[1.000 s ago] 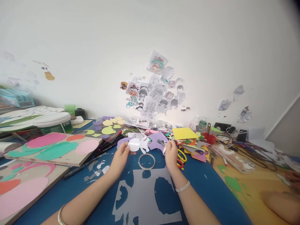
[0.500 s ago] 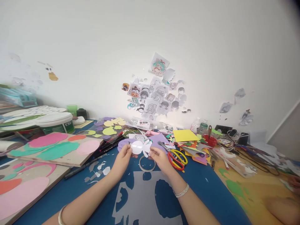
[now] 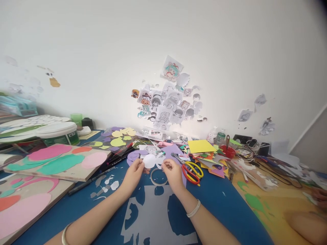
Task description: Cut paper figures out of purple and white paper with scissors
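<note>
- A white paper cutout is held up just beyond the tape ring, which lies flat on the blue table.
- The left hand is seen just left of the tape ring. Its thumb and fingertips are closed in a pinch on the cutout's left edge.
- The right hand is seen just right of the tape ring. Its fingertips are drawn together on the cutout's right edge — the remaining fingers are curled under.
- The cutout is spanned between the two pinches, with its round middle left bare between the fingertips and raised over the tape ring's far rim.
- A grey sheet with cut-out holes is spread on the near side of the tape ring, under both forearms.
- Scissors with yellow and red handles are laid to the right of the tape ring, just past the right hand.
- Purple paper is seen behind the tape ring, partly covered by the cutout.
- A yellow sheet is stacked on coloured scraps — farther right of the tape ring and farther back.
- Boards with pink and green shapes are laid well to the left of the tape ring.
- Another person's arm is rested far to the right of the tape ring, at the picture's edge.
</note>
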{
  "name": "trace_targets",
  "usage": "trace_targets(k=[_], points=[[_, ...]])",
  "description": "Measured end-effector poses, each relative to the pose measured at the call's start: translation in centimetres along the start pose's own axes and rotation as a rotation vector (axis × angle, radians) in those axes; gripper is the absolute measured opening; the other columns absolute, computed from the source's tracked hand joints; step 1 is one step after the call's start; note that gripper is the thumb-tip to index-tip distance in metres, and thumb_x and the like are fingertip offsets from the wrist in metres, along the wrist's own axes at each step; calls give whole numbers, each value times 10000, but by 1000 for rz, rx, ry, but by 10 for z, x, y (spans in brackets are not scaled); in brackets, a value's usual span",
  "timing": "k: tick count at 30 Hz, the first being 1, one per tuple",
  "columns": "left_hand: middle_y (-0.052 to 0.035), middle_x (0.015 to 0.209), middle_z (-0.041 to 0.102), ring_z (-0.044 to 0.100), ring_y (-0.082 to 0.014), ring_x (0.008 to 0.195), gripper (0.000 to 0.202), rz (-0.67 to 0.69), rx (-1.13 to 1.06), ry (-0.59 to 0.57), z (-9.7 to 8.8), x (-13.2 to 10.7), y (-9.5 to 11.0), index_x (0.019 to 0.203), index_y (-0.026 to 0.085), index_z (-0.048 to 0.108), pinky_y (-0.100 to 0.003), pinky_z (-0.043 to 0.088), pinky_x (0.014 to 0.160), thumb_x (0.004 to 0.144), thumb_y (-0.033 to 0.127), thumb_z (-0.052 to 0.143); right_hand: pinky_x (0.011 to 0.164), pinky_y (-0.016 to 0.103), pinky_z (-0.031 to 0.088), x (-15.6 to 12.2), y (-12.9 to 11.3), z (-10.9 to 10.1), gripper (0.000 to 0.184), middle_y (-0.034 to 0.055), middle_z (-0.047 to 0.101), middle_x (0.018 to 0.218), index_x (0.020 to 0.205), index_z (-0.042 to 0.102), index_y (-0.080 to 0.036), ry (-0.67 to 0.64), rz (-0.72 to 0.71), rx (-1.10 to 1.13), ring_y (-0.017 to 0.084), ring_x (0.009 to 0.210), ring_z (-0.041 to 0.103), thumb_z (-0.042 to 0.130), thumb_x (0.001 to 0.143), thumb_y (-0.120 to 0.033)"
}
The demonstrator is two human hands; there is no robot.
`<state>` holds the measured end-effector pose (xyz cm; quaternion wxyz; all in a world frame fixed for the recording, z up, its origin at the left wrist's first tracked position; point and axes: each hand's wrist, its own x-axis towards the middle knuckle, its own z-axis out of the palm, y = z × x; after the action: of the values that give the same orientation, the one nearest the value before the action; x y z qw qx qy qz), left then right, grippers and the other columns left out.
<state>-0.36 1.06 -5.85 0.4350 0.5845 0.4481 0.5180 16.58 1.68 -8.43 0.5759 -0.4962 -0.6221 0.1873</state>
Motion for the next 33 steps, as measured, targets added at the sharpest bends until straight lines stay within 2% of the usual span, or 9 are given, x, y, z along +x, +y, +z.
trace_targets(k=[6,10,13,17,24,27,30,33], points=[[-26,642,669,633,-207,643,236,-52,-47,7,1,-3,4,699,201,499,-358,494,715,710,436,485,683,363,456,-5,-3,-1,269,115,672,769,799,659,-165,34,-229,-334,250,735,606,418,825,-281],[-31,659,669,637,-194,665,238,-104,-200,-13,3,-4,3,705,185,505,-360,500,750,711,421,535,630,320,427,-6,-3,1,315,120,670,731,802,666,-160,31,-327,-500,240,719,600,366,856,-237],[-41,685,670,647,-184,683,185,-172,-315,-24,3,-4,0,748,166,522,-345,507,759,747,351,541,598,288,408,-9,-5,3,293,101,667,703,797,666,-171,12,-382,-576,221,702,594,380,848,-212],[-75,725,681,660,-172,691,98,-255,-386,-2,3,-2,-1,767,153,521,-320,515,760,803,240,493,602,280,409,-12,-10,3,277,81,673,714,820,668,-178,-14,-420,-612,215,716,603,405,858,-256],[-82,731,695,670,-165,686,102,-302,-432,11,1,0,-1,755,165,497,-304,529,759,830,223,462,593,281,416,-12,-10,4,224,64,679,721,812,664,-193,-14,-476,-629,215,704,608,521,813,-365],[-95,739,697,670,-165,687,87,-305,-443,0,1,1,-2,779,158,497,-304,528,756,833,218,464,610,302,415,-11,-8,3,222,86,681,755,848,664,-178,-48,-481,-614,233,729,602,505,820,-330],[-108,747,693,668,-169,680,76,-313,-431,-7,0,0,-1,788,153,497,-307,525,743,818,222,488,617,312,406,-10,-7,2,262,99,672,741,820,668,-177,-70,-450,-582,233,724,591,415,849,-240],[-100,744,682,654,-173,640,145,-283,-353,-9,-1,-2,1,773,162,487,-318,520,705,796,302,516,615,307,404,-10,-9,1,299,93,655,697,757,667,-190,-69,-399,-529,226,708,584,379,841,-202]])
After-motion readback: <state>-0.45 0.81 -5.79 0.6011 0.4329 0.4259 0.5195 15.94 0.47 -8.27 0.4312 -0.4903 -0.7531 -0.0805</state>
